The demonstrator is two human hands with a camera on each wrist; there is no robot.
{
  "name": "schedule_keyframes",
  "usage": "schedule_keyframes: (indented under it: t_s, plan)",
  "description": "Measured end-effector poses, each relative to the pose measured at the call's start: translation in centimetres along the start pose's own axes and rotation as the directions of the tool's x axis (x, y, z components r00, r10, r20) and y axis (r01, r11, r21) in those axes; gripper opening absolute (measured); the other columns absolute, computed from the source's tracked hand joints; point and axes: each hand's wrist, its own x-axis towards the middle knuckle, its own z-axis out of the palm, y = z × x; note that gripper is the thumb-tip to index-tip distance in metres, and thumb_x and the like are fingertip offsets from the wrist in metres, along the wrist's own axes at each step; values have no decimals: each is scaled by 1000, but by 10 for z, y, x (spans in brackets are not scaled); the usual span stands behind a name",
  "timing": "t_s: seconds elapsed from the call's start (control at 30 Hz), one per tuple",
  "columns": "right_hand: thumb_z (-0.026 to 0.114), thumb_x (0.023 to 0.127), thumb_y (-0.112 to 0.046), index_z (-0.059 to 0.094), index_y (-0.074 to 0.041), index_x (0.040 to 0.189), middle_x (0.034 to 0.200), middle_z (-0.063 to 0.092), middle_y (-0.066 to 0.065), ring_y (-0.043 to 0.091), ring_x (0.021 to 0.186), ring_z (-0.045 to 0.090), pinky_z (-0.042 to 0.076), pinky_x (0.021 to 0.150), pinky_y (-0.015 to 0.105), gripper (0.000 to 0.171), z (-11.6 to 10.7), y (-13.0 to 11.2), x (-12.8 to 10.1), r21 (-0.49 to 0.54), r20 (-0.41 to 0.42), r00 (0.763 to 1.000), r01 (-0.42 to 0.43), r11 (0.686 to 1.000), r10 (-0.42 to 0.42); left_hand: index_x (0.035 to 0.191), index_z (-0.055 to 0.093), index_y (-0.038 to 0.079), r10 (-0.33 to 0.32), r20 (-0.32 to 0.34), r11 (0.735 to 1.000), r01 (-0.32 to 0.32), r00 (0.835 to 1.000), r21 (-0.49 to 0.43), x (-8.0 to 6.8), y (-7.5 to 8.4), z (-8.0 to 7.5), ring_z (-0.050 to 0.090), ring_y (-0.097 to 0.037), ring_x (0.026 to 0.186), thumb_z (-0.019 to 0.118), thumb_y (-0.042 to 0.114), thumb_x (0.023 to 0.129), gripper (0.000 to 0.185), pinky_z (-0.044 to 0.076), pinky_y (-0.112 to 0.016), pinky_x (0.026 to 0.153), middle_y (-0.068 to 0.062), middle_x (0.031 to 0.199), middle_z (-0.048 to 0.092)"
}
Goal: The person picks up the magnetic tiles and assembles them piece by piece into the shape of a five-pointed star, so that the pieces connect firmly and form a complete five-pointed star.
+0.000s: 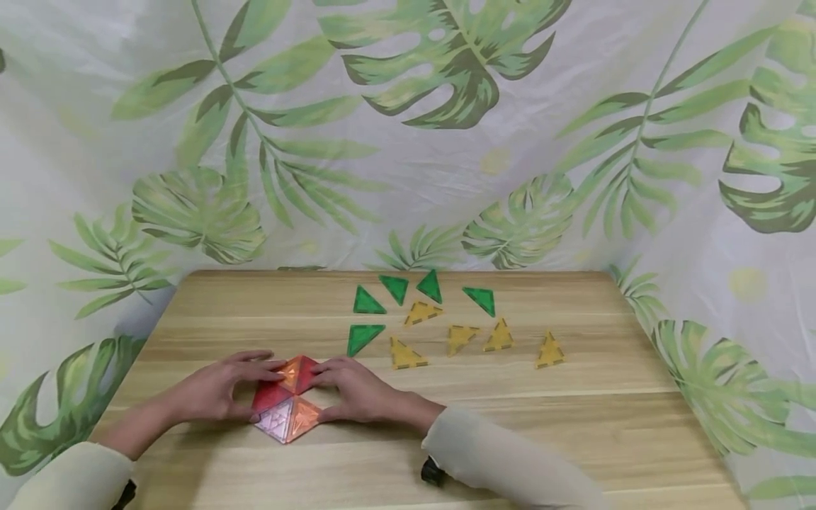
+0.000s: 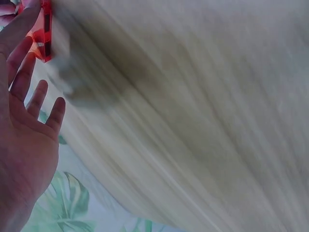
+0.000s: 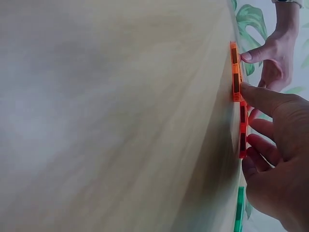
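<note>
Red and orange tiles join a pale one in a fan [image 1: 268, 395] on the wooden table [image 1: 510, 439], between the hands. The left hand [image 1: 224, 384] touches the fan's left side and the right hand [image 1: 357, 393] its right, thumb and fingers apart on each, braced against the tiles rather than wrapped round them. Uneven pressure from the two sides could buckle the seams; the gap at the right leaves the upper red tile [image 1: 307, 373] and lower orange tile [image 1: 304, 416] unsupported there, so a squeeze might fold them together. Only the head view lays out that gap; the right wrist view shows dark strips [image 3: 236, 81] along the rims, the left wrist view two fingers [image 2: 37, 99] spread clear.
</note>
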Motion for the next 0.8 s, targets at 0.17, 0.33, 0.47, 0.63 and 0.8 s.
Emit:
schedule_keyframes:
  t_s: [0.17,0.33,0.47,0.63,0.8]
  plan:
    - [82,94,-42,70,-18,141,155,57,1,16,142,50,35,120,27,54,2,-2,15,-10,-6,1000,-14,1000,14,133,75,24,21,-20,1000,-21,1000,0,-2,-14,-6,52,-47,134,96,40,75,63,55,-64,92,-15,147,63]
    - [81,94,-43,71,-18,139,156,57,0,15,143,49,34,121,26,53,4,0,31,-18,5,1000,-21,1000,21,132,76,24,-6,-17,1000,5,1000,-20,-4,-25,-10,51,-48,133,97,37,73,64,54,-66,93,-11,147,64]
    - [82,94,-44,72,-18,138,155,57,0,14,143,49,32,121,25,52,6,3,42,-31,-4,1000,-16,999,16,133,75,20,-17,18,998,18,1000,-57,-4,-34,-16,50,-53,134,96,33,75,63,49,-73,96,-14,149,62]
    - [83,92,-43,73,-18,137,155,58,-1,14,144,49,31,122,25,52,7,3,54,-32,0,1000,-26,999,26,134,74,16,-19,31,999,20,999,-50,-6,-42,-20,52,-53,133,96,33,75,66,49,-72,97,-14,149,62]
    - [83,92,-44,72,-18,138,155,58,0,14,144,50,30,122,23,53,7,4,65,-53,15,1000,-12,999,13,134,74,17,20,-21,1000,-19,1000,8,-10,-52,-20,56,-46,128,97,34,73,67,55,-55,96,-6,148,64]
